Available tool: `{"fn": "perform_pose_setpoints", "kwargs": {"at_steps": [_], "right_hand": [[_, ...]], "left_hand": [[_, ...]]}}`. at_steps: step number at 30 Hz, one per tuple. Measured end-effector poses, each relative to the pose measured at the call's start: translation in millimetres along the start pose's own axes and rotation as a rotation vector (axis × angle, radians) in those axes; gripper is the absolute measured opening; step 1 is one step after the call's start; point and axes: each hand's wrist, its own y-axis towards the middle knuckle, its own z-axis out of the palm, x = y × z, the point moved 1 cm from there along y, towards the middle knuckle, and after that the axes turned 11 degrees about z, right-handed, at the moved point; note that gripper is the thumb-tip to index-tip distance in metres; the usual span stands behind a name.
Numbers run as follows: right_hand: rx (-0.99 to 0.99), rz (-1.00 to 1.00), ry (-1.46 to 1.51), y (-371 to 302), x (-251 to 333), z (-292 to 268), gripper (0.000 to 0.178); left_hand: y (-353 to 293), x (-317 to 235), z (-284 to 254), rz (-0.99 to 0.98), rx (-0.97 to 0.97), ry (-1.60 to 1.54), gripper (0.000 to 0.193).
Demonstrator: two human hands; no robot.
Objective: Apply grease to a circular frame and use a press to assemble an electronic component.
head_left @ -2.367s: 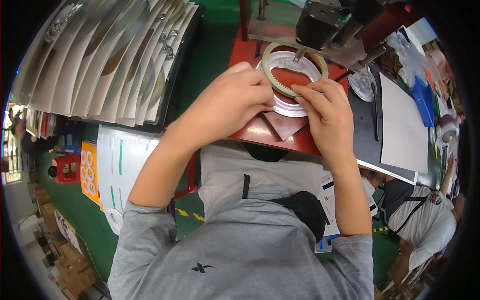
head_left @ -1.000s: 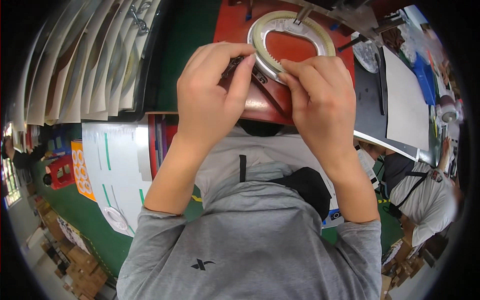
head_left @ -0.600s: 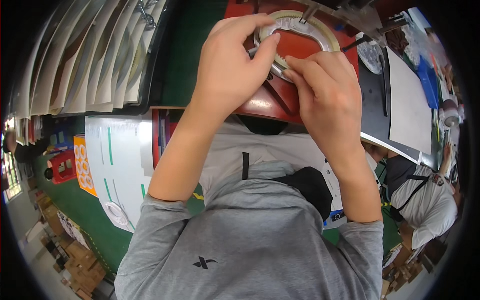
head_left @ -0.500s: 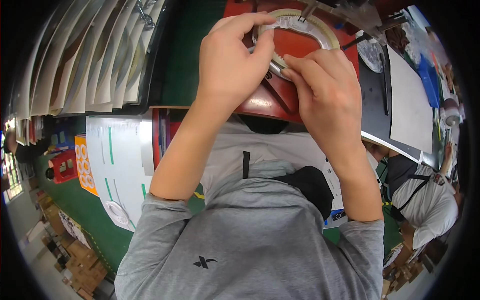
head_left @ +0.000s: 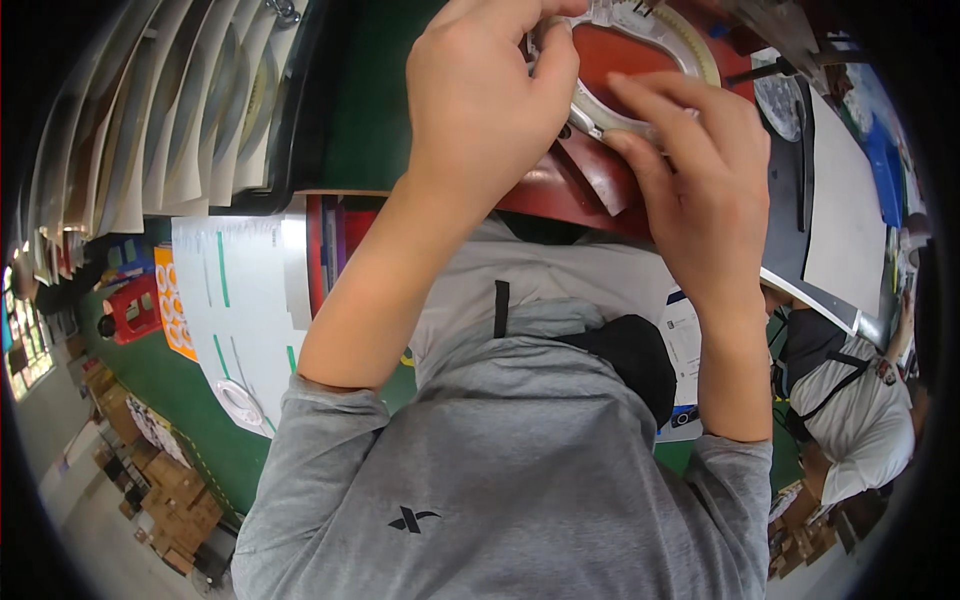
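A pale ring-shaped part with a toothed, cream-coloured rim and a silvery inner edge lies on a red work surface at the top of the view. My left hand closes thumb and fingers on the left side of this ring; its fingertips run partly out at the upper edge. Over the near right stretch of the ring, my right hand has its fingers apart, thumb beside the near rim and forefinger above the opening. Whether the thumb touches the rim I cannot tell.
A rack of upright pale sheets with curved strips stands at the left. Dark machine parts overhang the ring at upper right. Beyond lie a grey-white board and blue bin. Another person sits at the right.
The ring and both hands appear further right and higher in the picture, as the view shifted. My right hand's fingers have spread from a pinch at the ring's near rim.
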Motion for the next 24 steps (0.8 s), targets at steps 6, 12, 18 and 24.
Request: {"fn": "perform_pose_setpoints", "kwargs": {"at_steps": [6,12,18,24], "right_hand": [[-0.074,0.124,0.03,22.3,-14.1,21.6,0.052],[-0.001,0.2,-0.142,22.0,-6.9,13.1,0.051],[0.06,0.227,-0.03,30.2,-21.5,20.3,0.06],[-0.175,0.069,0.129,17.9,-5.6,1.4,0.055]], "left_hand": [[3.0,-1.7,-4.2,0.028,0.003,0.01,0.012],[7.5,-3.8,-4.3,-0.061,0.057,-0.059,0.012],[-1.3,19.9,8.2,0.193,0.059,0.192,0.022],[-3.3,12.9,-2.5,0.136,0.062,0.253,0.027]]}}
